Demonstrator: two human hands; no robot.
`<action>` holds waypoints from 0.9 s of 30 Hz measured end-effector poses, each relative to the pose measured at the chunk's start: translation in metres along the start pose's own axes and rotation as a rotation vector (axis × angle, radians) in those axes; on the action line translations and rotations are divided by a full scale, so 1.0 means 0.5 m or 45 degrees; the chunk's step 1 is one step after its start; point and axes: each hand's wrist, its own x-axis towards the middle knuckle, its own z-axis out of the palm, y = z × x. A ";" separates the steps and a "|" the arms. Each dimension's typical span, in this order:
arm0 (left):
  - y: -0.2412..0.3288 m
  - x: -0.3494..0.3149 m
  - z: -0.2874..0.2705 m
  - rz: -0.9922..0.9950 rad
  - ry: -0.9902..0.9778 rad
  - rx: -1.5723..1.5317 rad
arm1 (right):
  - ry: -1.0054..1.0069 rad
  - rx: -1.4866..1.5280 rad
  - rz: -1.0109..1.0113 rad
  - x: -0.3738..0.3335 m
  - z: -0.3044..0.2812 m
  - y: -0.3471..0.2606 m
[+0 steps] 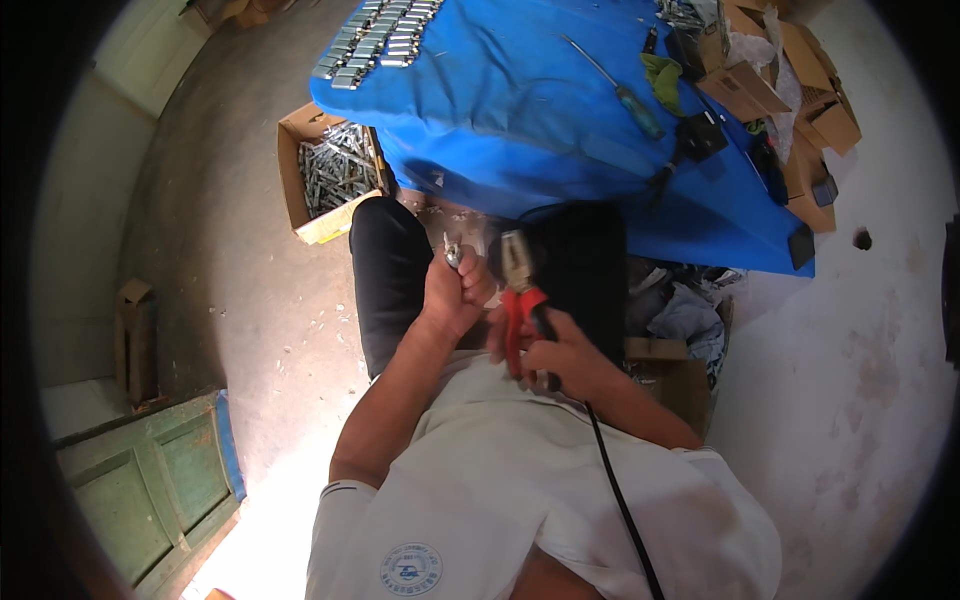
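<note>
My left hand (455,290) is closed round a small silvery metal part (453,254), whose tip sticks up out of the fist. In my right hand (565,350) is a pair of pliers (520,270) with red and black handles, its metal jaws pointing up and away from me. The pliers are just right of my left fist, apart from the metal part. Both hands are over my lap. Most of the metal part is hidden by the fingers, so its exact kind does not show.
A blue-covered table (480,100) stands ahead, bearing rows of silvery metal pieces (375,40) and a screwdriver (640,112). Left of my knees, an open cardboard box (294,180) holds many metal pieces. Torn cartons (740,92) lie at right. A black cord (615,490) crosses my shirt.
</note>
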 end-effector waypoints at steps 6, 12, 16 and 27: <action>-0.011 -0.005 0.005 0.005 -0.096 0.009 | 0.631 -1.380 -0.289 0.030 -0.048 0.043; -0.011 -0.005 -0.004 0.064 0.035 0.006 | 0.536 -1.426 -0.122 0.048 -0.065 0.036; -0.009 -0.003 -0.012 0.058 0.013 0.013 | 0.561 -1.528 -0.183 0.048 -0.046 0.037; -0.019 -0.008 -0.007 0.128 0.183 0.176 | 0.410 -1.396 -0.203 0.038 -0.033 0.046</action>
